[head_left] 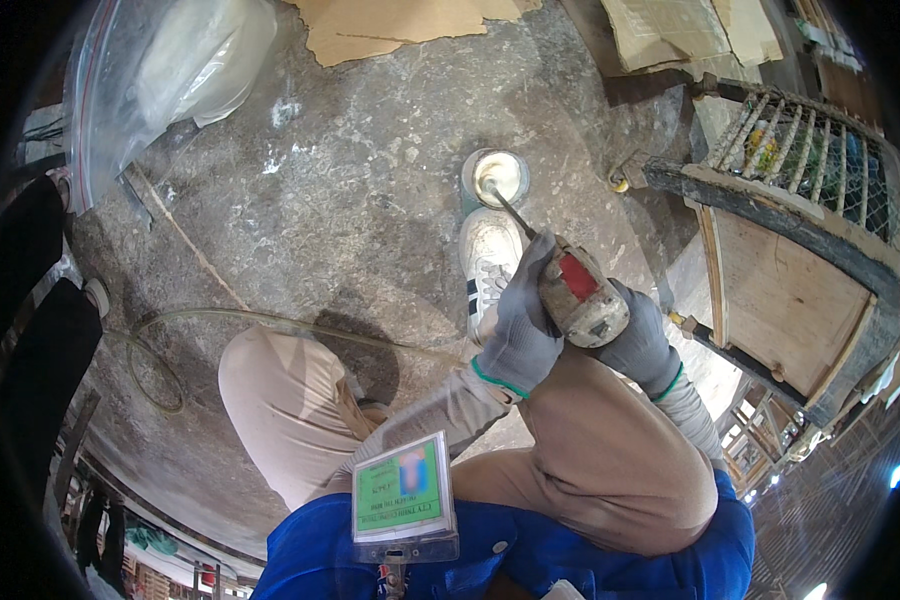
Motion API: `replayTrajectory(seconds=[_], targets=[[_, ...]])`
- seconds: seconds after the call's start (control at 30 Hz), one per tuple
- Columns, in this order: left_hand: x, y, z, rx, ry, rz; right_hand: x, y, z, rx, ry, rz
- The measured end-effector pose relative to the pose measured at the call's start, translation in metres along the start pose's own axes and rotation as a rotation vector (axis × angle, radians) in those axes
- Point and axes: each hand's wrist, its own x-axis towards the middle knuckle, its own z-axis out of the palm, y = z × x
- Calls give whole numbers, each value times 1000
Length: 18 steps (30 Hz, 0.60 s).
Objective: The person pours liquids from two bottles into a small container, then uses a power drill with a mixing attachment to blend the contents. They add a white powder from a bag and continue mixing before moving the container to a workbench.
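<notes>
My left hand (522,330), in a grey knit glove with a green cuff edge, is closed round the near-left side of a worn power drill (582,300) with a red patch on its body. My right hand (642,342), gloved the same, grips the drill from the other side; its handle is mostly hidden. From the drill's nose a thin metal rod (513,212) slants down into a small round container (467,178). Cream-coloured paste or liquid (506,172) lies inside it, and the rod's tip is sunk in it. The container stands on the floor just beyond my white shoe (490,262).
A wheeled cart (770,205) with a rope-wound rack and wooden panel stands at right. Clear hose (300,322) loops across the concrete floor (370,150) at left. Cardboard (400,25) and a plastic bag (205,60) lie at the far side. Another person's dark-trousered legs (50,345) are at left.
</notes>
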Motion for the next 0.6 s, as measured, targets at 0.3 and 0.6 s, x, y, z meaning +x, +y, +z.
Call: replayTrajectory(seconds=[0.3,0.6], targets=[[40,-1,-19,-936,269,-702,6,18,-10,-74,56,-168],[67,-22,-46,188,55,-189,15,19,-15,-90,11,-141]])
